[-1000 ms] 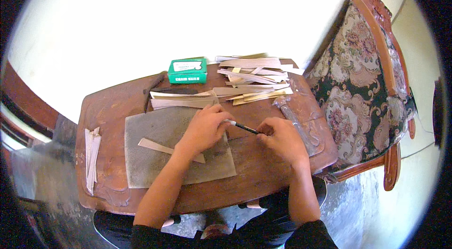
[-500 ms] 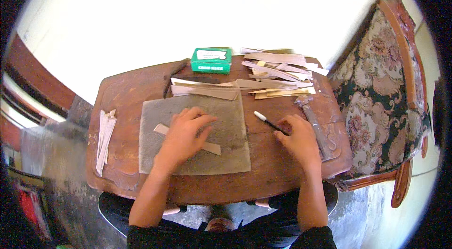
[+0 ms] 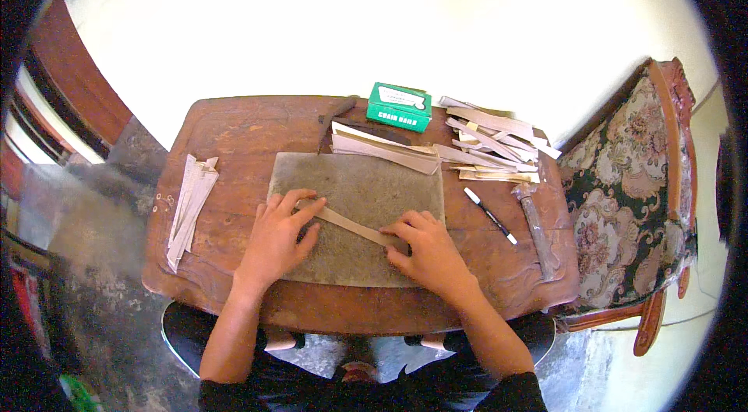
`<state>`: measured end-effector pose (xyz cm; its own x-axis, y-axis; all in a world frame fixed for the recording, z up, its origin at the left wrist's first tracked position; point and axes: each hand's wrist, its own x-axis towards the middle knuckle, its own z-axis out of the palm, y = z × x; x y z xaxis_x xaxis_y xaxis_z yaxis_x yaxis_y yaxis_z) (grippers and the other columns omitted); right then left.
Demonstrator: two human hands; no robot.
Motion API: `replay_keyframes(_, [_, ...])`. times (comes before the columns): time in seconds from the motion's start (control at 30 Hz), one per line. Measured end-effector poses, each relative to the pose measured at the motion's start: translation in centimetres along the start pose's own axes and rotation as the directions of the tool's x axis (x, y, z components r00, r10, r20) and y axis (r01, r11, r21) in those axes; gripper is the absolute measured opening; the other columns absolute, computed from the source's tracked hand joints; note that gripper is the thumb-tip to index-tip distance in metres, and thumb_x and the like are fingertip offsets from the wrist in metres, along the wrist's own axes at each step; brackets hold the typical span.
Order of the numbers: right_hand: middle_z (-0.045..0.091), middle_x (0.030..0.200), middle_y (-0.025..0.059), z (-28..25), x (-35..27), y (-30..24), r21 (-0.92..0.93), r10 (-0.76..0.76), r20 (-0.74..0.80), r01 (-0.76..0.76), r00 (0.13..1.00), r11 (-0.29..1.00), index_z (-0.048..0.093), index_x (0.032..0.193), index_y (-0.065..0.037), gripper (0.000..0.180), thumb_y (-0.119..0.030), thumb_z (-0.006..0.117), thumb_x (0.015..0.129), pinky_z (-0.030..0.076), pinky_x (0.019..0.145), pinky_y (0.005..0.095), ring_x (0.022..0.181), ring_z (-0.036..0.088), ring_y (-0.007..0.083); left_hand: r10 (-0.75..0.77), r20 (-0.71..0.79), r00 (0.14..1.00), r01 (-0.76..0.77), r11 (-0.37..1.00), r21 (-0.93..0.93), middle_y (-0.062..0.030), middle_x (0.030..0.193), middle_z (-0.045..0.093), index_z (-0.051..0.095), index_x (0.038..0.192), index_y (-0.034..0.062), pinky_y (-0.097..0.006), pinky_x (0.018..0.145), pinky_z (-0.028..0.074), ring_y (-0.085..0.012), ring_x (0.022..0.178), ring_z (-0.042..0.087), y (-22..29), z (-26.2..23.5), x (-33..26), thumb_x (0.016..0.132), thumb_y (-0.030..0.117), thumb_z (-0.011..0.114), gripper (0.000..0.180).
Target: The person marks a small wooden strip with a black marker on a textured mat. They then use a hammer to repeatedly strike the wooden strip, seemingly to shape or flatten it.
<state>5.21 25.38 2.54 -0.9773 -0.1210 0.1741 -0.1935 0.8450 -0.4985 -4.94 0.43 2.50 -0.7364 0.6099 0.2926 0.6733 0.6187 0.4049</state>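
A narrow flat beige strip lies slanting across a worn grey slab on the wooden table. At its upper left end, my left hand holds it down, fingertips on the strip and thumb a little apart. My right hand pinches the lower right end between thumb and forefinger; that end is partly hidden by the fingers. To the right of the slab lies a capped black-and-white pen, out of both hands. A hammer lies beyond the pen, near the table's right edge.
Bundled strips lie along the slab's far edge, behind them a green box. A loose heap of strips covers the back right. More pale strips lie at the left. A flowered armchair stands against the table's right side.
My right hand has let go of the pen, now lying on the table, and moved left onto the strip's end. My left hand has shifted to the strip's other end. The view has turned slightly.
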Motion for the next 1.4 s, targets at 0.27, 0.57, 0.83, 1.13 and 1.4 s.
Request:
replay_keyframes(0.27, [0.061,0.104,0.0073,0.0,0.3,-0.7,-0.099,-0.036,-0.005,0.035,0.999,0.994,0.072,0.113,-0.011,0.034,-0.013,0.072,0.078,0.047,0.090,0.0417,0.101,0.057,0.0290,-0.026,0.109,0.994,0.030,0.999,-0.042,-0.0100,0.114,0.061,0.071,0.113,0.0130,-0.045,0.092,0.044,-0.0317,0.112,0.056,-0.3,-1.0,-0.3,0.084,0.018,0.072,0.029])
replay_keyframes(0.57, [0.064,0.104,0.0120,-1.7,4.2,1.6,-0.122,-0.048,0.011,0.049,0.999,0.991,0.072,0.109,-0.009,0.031,-0.020,0.073,0.080,0.048,0.092,0.0440,0.102,0.059,0.0332,-0.015,0.088,0.996,0.029,0.987,-0.156,-0.0072,0.107,0.060,0.072,0.110,0.0137,-0.042,0.089,0.040,-0.0277,0.106,0.055,-0.9,-0.9,-1.2,0.079,0.024,0.077,0.033])
replay_keyframes(0.83, [0.064,0.111,0.0156,-2.6,12.4,6.7,-0.276,0.108,-0.055,-0.119,0.993,0.954,0.068,0.110,-0.009,0.039,-0.029,0.075,0.077,0.049,0.091,0.0520,0.109,0.060,0.0377,-0.124,-0.025,0.992,0.111,0.951,-0.289,-0.0094,0.106,0.059,0.071,0.108,0.0105,-0.041,0.090,0.041,-0.0294,0.105,0.056,-0.8,-0.1,-0.9,0.078,0.023,0.079,0.034])
replay_keyframes(1.13, [0.066,0.105,0.0168,-2.4,14.0,6.4,-0.311,0.158,0.109,-0.117,0.981,0.943,0.068,0.103,-0.007,0.033,-0.024,0.074,0.075,0.051,0.090,0.0444,0.105,0.063,0.0355,-0.125,-0.075,0.989,0.096,0.945,-0.313,-0.0095,0.104,0.061,0.072,0.106,0.0100,-0.041,0.088,0.042,-0.0296,0.101,0.058,-0.9,0.0,-1.1,0.078,0.022,0.079,0.031])
replay_keyframes(1.4, [0.065,0.108,0.0168,-2.3,14.4,7.3,-0.246,0.102,0.123,-0.069,0.987,0.967,0.067,0.104,-0.006,0.035,-0.023,0.073,0.074,0.050,0.091,0.0453,0.106,0.061,0.0366,-0.153,-0.037,0.988,0.134,0.937,-0.322,-0.0097,0.106,0.060,0.073,0.109,0.0112,-0.041,0.093,0.042,-0.0306,0.104,0.056,-0.9,-0.1,-1.0,0.079,0.025,0.079,0.033])
